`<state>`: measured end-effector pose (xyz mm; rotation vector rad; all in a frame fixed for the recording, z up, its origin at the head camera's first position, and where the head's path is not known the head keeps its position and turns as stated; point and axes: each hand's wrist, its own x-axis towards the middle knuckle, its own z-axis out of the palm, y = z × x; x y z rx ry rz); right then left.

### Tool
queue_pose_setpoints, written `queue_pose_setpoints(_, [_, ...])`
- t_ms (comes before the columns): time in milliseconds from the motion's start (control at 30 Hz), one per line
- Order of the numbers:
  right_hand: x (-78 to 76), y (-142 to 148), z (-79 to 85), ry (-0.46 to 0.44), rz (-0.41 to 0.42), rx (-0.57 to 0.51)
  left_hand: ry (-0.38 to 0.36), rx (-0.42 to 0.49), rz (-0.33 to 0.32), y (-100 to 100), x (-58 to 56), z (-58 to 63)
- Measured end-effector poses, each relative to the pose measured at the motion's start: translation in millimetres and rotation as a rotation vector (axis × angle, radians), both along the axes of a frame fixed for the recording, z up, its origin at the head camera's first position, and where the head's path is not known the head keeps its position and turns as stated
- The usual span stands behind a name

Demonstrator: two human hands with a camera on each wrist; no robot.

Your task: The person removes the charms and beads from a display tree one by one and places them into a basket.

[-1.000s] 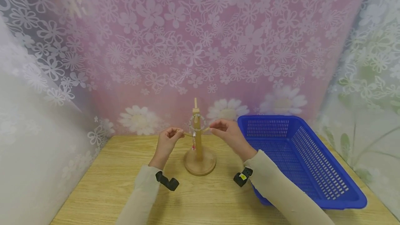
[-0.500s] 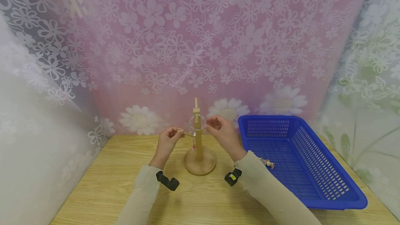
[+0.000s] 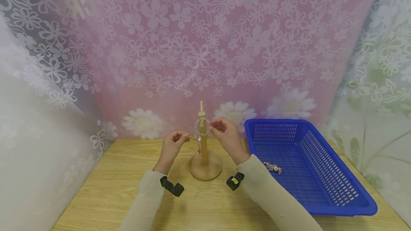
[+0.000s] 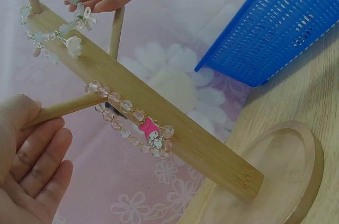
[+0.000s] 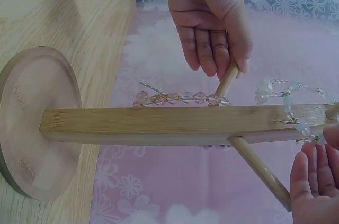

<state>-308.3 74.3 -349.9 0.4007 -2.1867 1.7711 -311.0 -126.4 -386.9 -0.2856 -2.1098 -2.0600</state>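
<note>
A wooden jewelry stand (image 3: 204, 149) with a round base stands on the table. My left hand (image 3: 172, 147) pinches the end of its left peg (image 4: 69, 108) between thumb and fingers. From that peg hangs a pink and clear bead bracelet (image 4: 151, 128) with a pink-hooded character charm. Higher on the post loops a pale green bead bracelet (image 4: 73, 47) with a white flower charm and a bow. My right hand (image 3: 228, 136) pinches the right side of this loop at its fingertips. The right peg (image 5: 262, 173) is bare.
A blue plastic basket (image 3: 350, 210) stands on the right of the table (image 3: 106, 195). Inside lies a small colorful trinket (image 3: 273, 168), partly behind the right sleeve. A flowered pink curtain (image 3: 167, 63) hangs close behind the stand.
My right hand has let go of the right peg and moved up and left to the pale green bracelet. The trinket in the basket has come into view. The left hand has stayed put.
</note>
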Motion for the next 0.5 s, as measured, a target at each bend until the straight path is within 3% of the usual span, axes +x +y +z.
queue_pose_setpoints(500, [5.2,0.4,3.7,-0.01,0.014,-0.028,-0.006,-0.008,0.006,0.0,-0.1,0.5])
